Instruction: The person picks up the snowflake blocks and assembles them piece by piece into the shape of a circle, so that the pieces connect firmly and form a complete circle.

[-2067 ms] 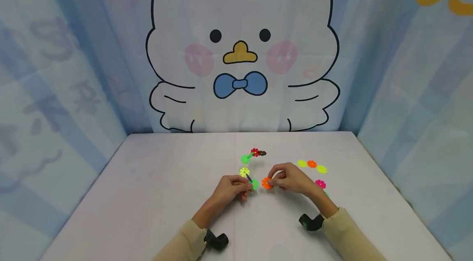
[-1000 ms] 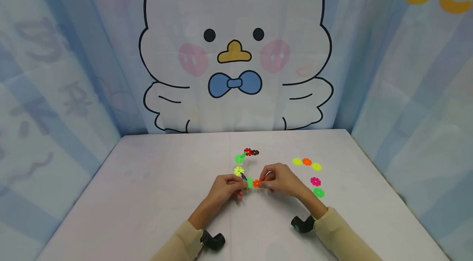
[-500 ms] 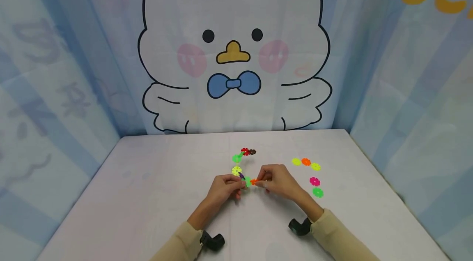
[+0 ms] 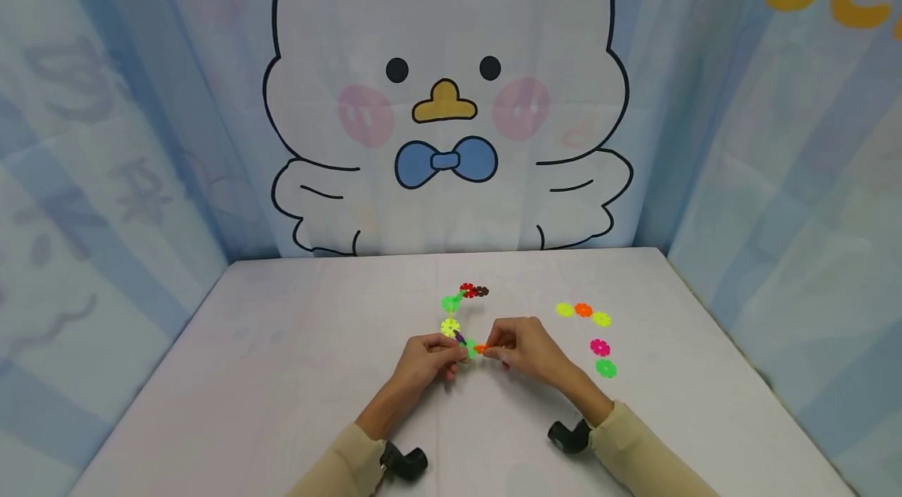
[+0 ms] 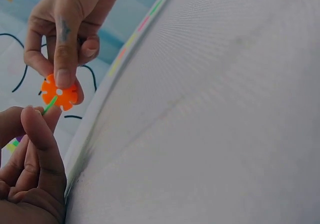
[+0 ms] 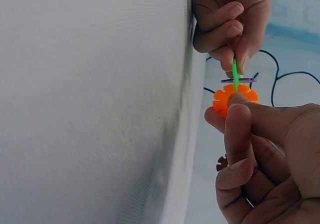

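Observation:
My left hand (image 4: 423,362) pinches a green notched disc (image 6: 235,72) between thumb and finger. My right hand (image 4: 530,346) pinches an orange notched disc (image 5: 69,96) by its edge. In both wrist views the two discs meet crosswise, with the green one's edge at the orange one's notches. The green disc belongs to a chain: a purple disc (image 4: 460,337) stands edge-on beside it, followed by a yellow disc (image 4: 450,326), another green disc (image 4: 451,304), a red disc (image 4: 468,290) and a brown disc (image 4: 482,291). Fingertips partly cover both held discs.
On the white table (image 4: 317,340), to the right, lie loose discs: a yellow one (image 4: 565,310), an orange one (image 4: 583,310), a second yellow one (image 4: 602,319), a pink one (image 4: 600,347) and a green one (image 4: 606,368). A printed curtain (image 4: 451,12) hangs behind.
My right hand has brought the orange disc leftward to the green disc, and the orange disc has turned from face-on to nearly edge-on in the head view. My left hand keeps its grip.

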Action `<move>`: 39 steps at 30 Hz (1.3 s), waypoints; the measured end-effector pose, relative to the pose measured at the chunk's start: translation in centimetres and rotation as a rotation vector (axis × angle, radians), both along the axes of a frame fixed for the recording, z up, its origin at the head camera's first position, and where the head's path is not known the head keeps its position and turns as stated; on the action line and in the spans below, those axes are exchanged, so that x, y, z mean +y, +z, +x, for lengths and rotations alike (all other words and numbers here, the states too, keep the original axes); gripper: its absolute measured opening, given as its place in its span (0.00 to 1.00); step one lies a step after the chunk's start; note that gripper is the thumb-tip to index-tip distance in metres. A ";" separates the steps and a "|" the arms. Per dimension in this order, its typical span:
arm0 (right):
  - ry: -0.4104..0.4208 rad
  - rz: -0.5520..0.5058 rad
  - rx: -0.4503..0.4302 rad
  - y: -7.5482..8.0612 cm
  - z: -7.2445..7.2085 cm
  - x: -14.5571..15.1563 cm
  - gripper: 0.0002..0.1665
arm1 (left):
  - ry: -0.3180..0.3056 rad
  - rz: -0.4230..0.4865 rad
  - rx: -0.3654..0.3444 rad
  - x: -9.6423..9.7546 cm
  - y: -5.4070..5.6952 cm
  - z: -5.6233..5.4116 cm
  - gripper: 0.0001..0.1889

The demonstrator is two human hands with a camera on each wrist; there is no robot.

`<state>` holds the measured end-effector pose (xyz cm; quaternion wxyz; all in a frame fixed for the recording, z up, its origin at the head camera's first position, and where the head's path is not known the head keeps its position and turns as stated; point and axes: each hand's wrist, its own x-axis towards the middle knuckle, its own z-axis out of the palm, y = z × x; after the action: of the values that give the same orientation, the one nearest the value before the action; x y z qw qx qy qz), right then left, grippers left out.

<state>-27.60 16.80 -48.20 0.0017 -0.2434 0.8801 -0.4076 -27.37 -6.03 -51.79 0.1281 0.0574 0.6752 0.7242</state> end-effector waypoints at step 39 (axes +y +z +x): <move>-0.199 0.300 -0.257 3.2 -2.0 16.3 0.17 | -0.007 -0.037 -0.030 0.2 0.0 0.1 0.11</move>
<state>-29.64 33.08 -44.99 0.1097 -0.0985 0.9431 -0.2981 -27.30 -5.84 -51.79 0.1419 0.0466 0.6864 0.7118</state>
